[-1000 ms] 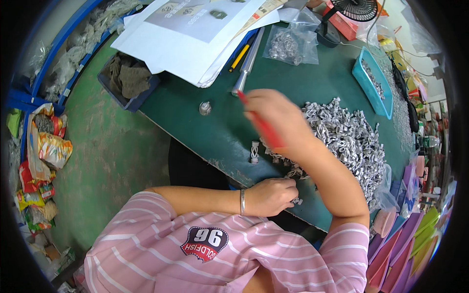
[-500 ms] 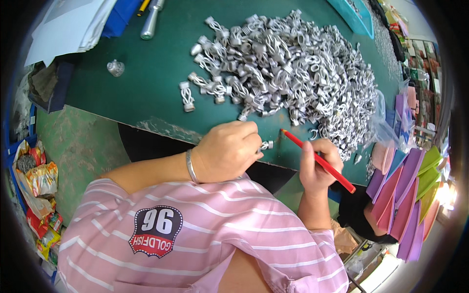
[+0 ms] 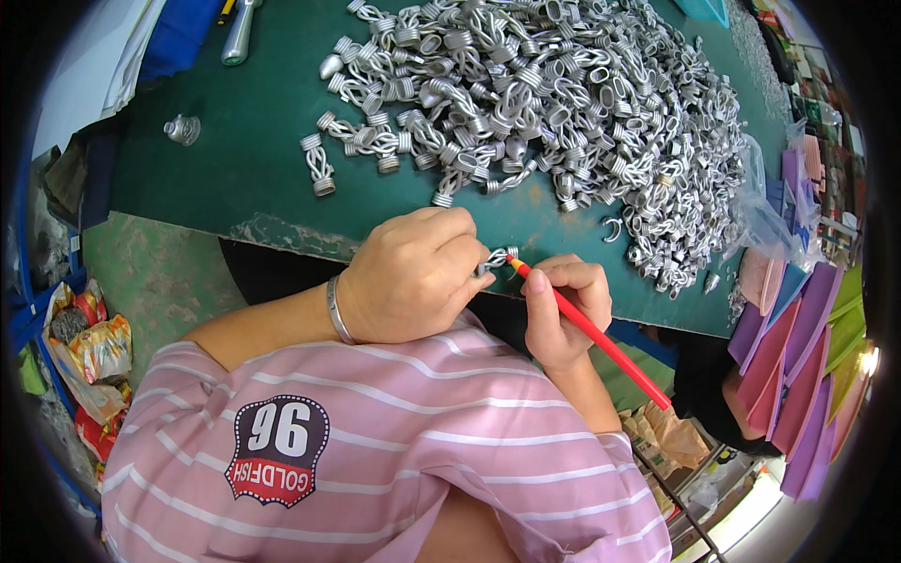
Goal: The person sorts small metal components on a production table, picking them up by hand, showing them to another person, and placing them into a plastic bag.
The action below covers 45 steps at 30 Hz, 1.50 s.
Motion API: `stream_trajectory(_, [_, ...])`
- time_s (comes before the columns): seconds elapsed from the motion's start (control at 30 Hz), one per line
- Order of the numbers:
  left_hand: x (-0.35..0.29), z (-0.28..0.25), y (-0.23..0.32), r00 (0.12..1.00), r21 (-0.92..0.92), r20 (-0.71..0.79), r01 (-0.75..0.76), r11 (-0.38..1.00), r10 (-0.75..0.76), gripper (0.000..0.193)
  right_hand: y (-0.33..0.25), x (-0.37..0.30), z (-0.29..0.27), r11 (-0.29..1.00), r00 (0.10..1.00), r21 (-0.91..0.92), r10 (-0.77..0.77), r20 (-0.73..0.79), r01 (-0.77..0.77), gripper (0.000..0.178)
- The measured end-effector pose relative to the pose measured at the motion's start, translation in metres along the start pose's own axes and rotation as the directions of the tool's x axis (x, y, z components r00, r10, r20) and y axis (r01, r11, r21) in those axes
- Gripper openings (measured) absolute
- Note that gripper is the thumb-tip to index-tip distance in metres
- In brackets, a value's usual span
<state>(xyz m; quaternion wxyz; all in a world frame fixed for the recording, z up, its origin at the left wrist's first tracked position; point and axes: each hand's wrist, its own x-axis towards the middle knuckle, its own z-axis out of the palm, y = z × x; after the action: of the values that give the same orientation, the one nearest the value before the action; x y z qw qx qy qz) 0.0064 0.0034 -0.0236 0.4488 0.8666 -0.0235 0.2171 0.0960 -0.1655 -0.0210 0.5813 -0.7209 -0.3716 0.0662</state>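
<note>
Pinched in my left hand (image 3: 411,272), near the table's front edge, is a small twisted metal piece (image 3: 497,258) with ribbed ends. My right hand (image 3: 571,305) grips a red pencil (image 3: 601,338), and the pencil's tip touches the twisted metal piece. Beyond both hands a large pile of similar silver-grey metal pieces (image 3: 563,113) spreads over the green table (image 3: 244,150). One single piece (image 3: 317,164) lies apart at the pile's left side. My left fingertips hide part of the held piece.
At the far left stand a small clear glass-like item (image 3: 182,129), a metal-handled tool (image 3: 240,36) and white papers (image 3: 84,84). Coloured folded sheets (image 3: 798,366) rise at the right, beside clear plastic bags (image 3: 765,211). Snack packets (image 3: 99,352) sit low at the left.
My right hand has moved left, bringing the pencil tip from beyond the held metal piece onto it. My left hand keeps its hold. The whole view has shifted slightly.
</note>
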Motion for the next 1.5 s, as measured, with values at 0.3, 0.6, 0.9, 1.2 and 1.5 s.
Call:
stream_trajectory(0.3, [0.000, 0.002, 0.000, 1.000, 0.024, 0.000, 0.007, 1.000, -0.007, 0.018, 0.002, 0.005, 0.005, 0.997, 0.998, -0.062, -0.043, 0.034, 0.045, 0.016])
stream_trajectory(0.6, [-0.002, 0.000, -0.003, 0.994, -0.180, -0.094, 0.034, 0.983, -0.052, 0.023, -0.001, 0.004, -0.002, 0.980, 0.983, 0.095, 0.181, -0.034, -0.177, 0.014])
stream_trajectory(0.9, [-0.003, -0.009, 0.002, 0.980, -0.243, -0.063, 0.170, 0.955, -0.191, 0.028, -0.004, 0.013, 0.005, 0.853, 0.966, 0.454, 0.213, 0.149, -0.258, 0.018])
stream_trajectory(1.2, [-0.005, -0.012, -0.002, 0.984, -0.323, -0.148, 0.048, 0.945, -0.100, 0.029, -0.001, 0.010, 0.010, 0.830, 0.979, 0.525, 0.120, 0.162, -0.189, 0.037])
stream_trajectory(1.5, [-0.003, -0.013, -0.003, 0.989, -0.279, -0.117, 0.059, 0.958, -0.095, 0.027, -0.012, 0.014, 0.012, 0.865, 0.997, 0.501, 0.001, 0.077, -0.039, 0.051])
